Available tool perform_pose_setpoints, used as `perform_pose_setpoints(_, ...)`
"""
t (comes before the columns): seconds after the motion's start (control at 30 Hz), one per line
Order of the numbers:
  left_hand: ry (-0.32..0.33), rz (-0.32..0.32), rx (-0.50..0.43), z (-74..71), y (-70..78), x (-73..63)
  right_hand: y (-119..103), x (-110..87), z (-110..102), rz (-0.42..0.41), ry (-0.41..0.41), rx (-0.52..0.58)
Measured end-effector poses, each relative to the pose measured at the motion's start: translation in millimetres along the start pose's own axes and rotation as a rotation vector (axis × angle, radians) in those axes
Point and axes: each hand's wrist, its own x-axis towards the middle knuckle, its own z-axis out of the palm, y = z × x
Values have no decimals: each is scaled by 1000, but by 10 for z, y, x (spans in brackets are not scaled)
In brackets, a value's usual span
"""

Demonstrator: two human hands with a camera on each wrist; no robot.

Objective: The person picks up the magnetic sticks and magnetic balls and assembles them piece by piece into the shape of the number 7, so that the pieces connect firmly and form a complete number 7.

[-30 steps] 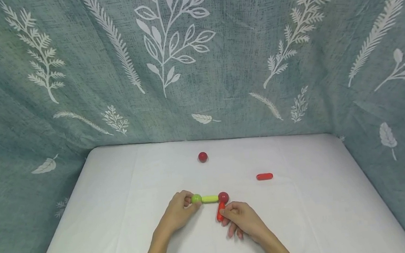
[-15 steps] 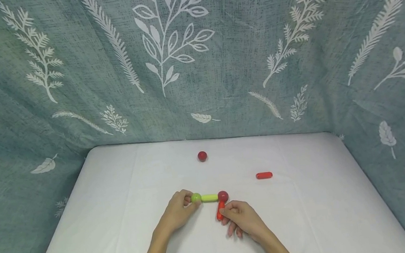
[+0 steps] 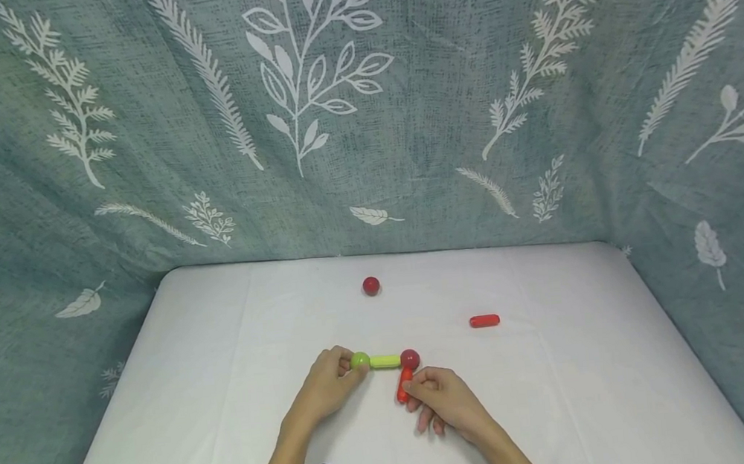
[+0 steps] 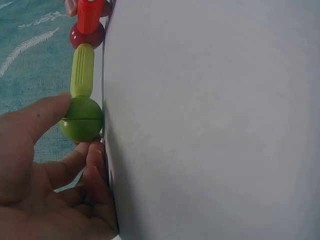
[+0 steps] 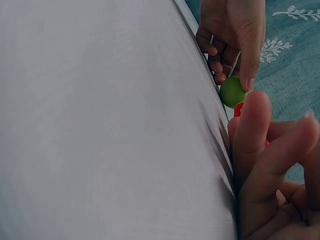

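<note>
A green ball (image 3: 360, 361), a yellow-green rod (image 3: 385, 361), a dark red ball (image 3: 410, 359) and a red rod (image 3: 403, 387) are joined into an L shape. My left hand (image 3: 327, 383) pinches the green ball between thumb and fingers; the left wrist view shows the thumb near where the green ball (image 4: 82, 120) meets its rod. My right hand (image 3: 447, 401) pinches the red rod, which points toward me from the dark red ball. In the right wrist view, the right fingers hide most of that red rod (image 5: 238, 109).
Another dark red ball (image 3: 371, 286) lies near the table's back edge. A loose red rod (image 3: 484, 320) lies to the right, beyond the right hand. The white table (image 3: 579, 361) ends at a patterned green curtain (image 3: 414, 108).
</note>
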Motion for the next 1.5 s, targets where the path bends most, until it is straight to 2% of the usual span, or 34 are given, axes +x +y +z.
perform_pose_setpoints(0.23, 3, 7, 7, 5, 22, 25, 6, 7, -29, -6, 3, 0)
perform_pose_setpoints(0.33, -20, -3, 13, -23, 33, 31, 12, 8, -29, 0, 4, 2)
perform_pose_setpoints(0.5, -105, -31, 46, -227, 120, 114, 24, 7, -15, 4, -8, 15)
perform_pose_setpoints(0.6, -125, -27, 73, -343, 225, 316, 29, -2, -35, -3, -6, 18)
perform_pose_setpoints(0.73, -84, -3, 65, -415, 324, 681, 34, -12, -38, -11, 0, 15)
perform_pose_setpoints(0.87, -45, 8, 47, -417, 362, 986, 36, -21, -17, -10, 1, 21)
perform_pose_setpoints(1.03, -34, 16, 40, -373, 387, 1218, 34, -24, -10, -9, 15, 30)
perform_pose_setpoints(1.13, -42, 13, 41, -346, 364, 1278, 33, -23, -2, -12, 20, 24)
perform_pose_setpoints(1.27, -65, -22, 34, -304, 316, 1294, 31, -21, 4, -14, 16, 16)
perform_pose_setpoints(1.4, -77, -40, 20, -277, 271, 1253, 26, -23, 2, -14, 22, 21)
perform_pose_setpoints(1.5, -111, -32, 30, -292, 264, 1160, 25, -27, -3, -10, 23, 26)
